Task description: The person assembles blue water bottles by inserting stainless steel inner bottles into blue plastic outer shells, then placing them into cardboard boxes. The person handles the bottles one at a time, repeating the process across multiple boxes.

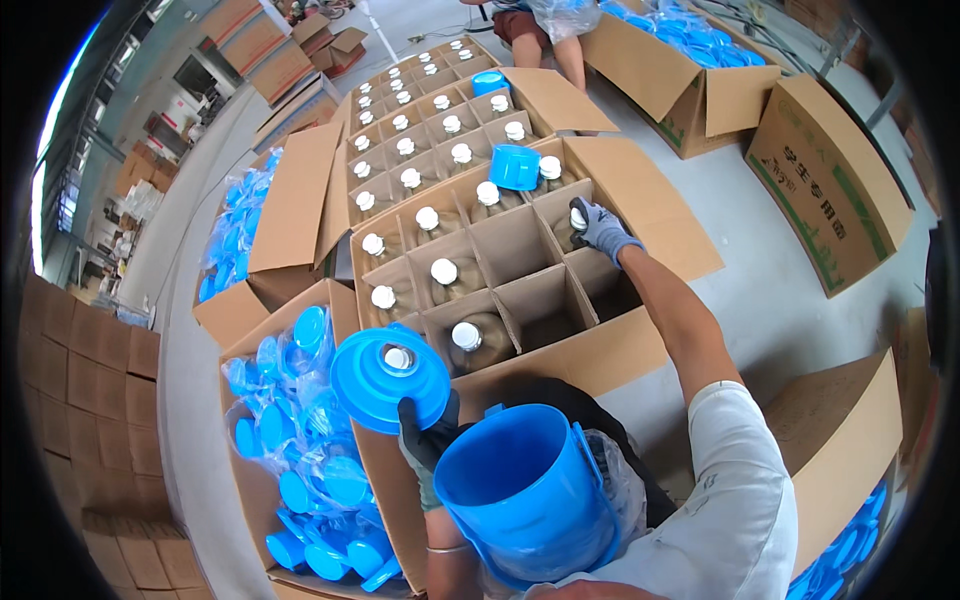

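Observation:
My right hand (603, 230), in a grey-blue glove, is closed around the white-capped neck of a bottle (578, 218) in a divided cardboard carton (570, 372). My left hand (428, 435), in a dark glove, grips the near edge of a round blue lid (355, 390) over the carton's near left corner. A white cap (398, 357) shows at the lid's middle; whether it sits on the lid or shows through a hole, I cannot tell. Against my body is a blue bucket (500, 450) with a handle, its inside facing up. It partly hides my left forearm.
Several white-capped bottles (444, 271) stand in the carton's cells. A small blue tub (515, 167) rests on top. More bottle cartons (405, 145) extend beyond. Bagged blue parts (300, 430) fill a box at left. Another person (540, 45) is at the far end.

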{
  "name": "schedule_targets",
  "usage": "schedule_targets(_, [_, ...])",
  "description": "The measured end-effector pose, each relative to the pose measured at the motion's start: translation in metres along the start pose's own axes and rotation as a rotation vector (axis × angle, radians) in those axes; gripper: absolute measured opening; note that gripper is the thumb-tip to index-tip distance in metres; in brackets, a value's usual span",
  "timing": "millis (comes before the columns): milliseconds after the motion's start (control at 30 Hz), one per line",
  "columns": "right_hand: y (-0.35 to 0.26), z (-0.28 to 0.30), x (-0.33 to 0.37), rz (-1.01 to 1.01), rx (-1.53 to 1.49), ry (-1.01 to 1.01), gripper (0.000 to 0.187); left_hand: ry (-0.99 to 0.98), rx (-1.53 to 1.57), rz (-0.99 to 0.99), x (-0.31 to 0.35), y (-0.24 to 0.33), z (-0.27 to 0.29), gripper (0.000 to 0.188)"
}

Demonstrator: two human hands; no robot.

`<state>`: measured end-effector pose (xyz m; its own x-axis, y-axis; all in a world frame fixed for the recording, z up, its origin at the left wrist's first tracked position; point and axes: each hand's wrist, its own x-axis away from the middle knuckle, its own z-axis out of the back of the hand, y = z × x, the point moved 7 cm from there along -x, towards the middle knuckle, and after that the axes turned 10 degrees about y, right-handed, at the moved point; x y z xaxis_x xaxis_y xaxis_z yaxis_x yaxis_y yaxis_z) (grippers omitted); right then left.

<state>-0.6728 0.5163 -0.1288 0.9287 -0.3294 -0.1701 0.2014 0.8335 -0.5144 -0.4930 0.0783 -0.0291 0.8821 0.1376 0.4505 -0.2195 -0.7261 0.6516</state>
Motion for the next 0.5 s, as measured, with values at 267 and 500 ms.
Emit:
schedule_targets(267, [-0.085, 0.15, 0.017, 0.32, -0.262, 0.56, 0.073, -0.059, -0.043, -0.122, 0.007, 0.013, 0.007, 0.057])
schedule_targets(500, [-0.216, 0.354, 0.054, 0.282, -0.865, 0.826, 0.037, -0.052, 0.075, -0.153, 0.004, 0.018, 0.027, 0.057])
